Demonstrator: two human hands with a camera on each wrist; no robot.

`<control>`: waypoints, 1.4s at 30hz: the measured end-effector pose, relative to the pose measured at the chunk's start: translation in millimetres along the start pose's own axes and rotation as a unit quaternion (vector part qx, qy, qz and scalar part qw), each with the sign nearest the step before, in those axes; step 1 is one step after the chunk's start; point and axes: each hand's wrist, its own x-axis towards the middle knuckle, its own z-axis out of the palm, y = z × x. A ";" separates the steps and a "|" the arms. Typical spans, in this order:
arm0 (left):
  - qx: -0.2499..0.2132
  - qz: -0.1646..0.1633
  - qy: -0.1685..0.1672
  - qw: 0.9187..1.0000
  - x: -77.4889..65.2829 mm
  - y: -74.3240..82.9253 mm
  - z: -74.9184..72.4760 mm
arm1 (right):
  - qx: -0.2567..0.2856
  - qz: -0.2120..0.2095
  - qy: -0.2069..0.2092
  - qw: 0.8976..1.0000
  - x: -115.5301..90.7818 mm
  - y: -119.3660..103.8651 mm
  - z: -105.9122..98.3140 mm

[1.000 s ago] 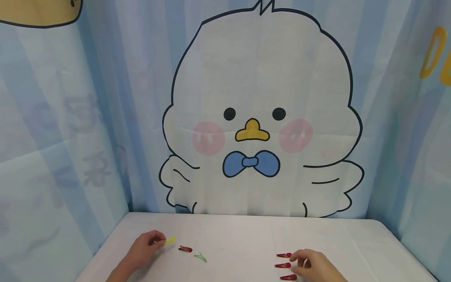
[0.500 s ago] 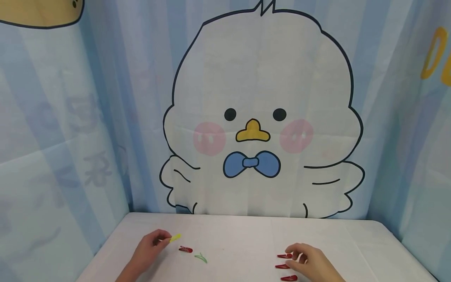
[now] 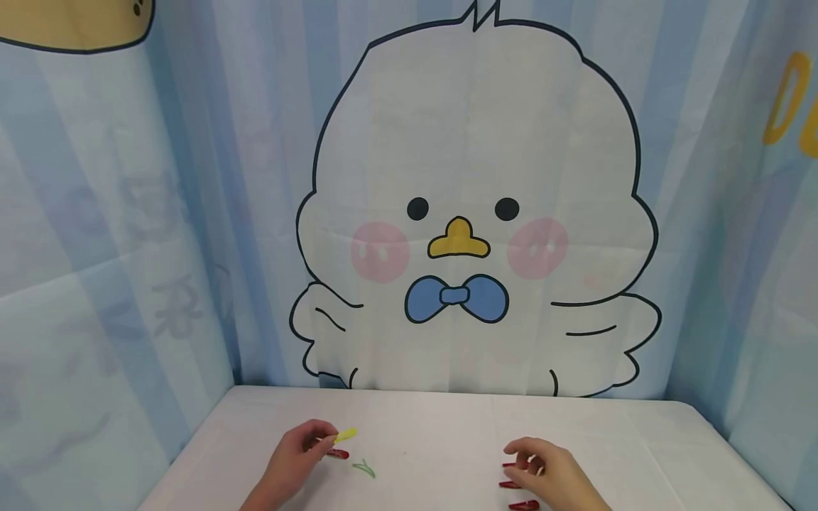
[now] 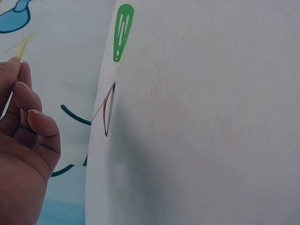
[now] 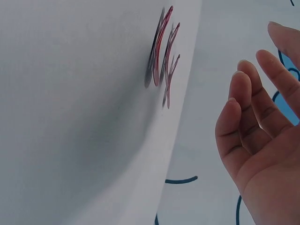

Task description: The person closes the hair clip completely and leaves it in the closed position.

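Observation:
Between thumb and fingertips my left hand (image 3: 299, 454) pinches a yellow snap hair clip (image 3: 347, 435), its prongs spread apart in the left wrist view (image 4: 23, 46). Below that hand a red hair clip (image 3: 339, 453) lies on the table, partly covered by the fingers in the head view. A green hair clip (image 3: 364, 468) lies just right of it, also seen flat-side on in the left wrist view. My right hand (image 3: 551, 468) hovers with loosely bent fingers and nothing in them. Three red hair clips (image 5: 161, 51) stand in a column under it; two are partly hidden in the head view.
The white table (image 3: 434, 440) has rounded far corners. Behind it hangs a striped blue curtain (image 3: 268, 213) printed with a large white chick (image 3: 473, 142); more curtain closes in both sides.
The left hand has carried the yellow clip to the right, over the red clip. The right hand has shifted slightly left and away from me, over the red clips. The clips on the table stay put.

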 end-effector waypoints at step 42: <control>-0.098 0.006 -0.097 0.990 -19.1 22.8 64.1 | 0.095 -0.126 0.010 0.987 0.0 -19.8 34.8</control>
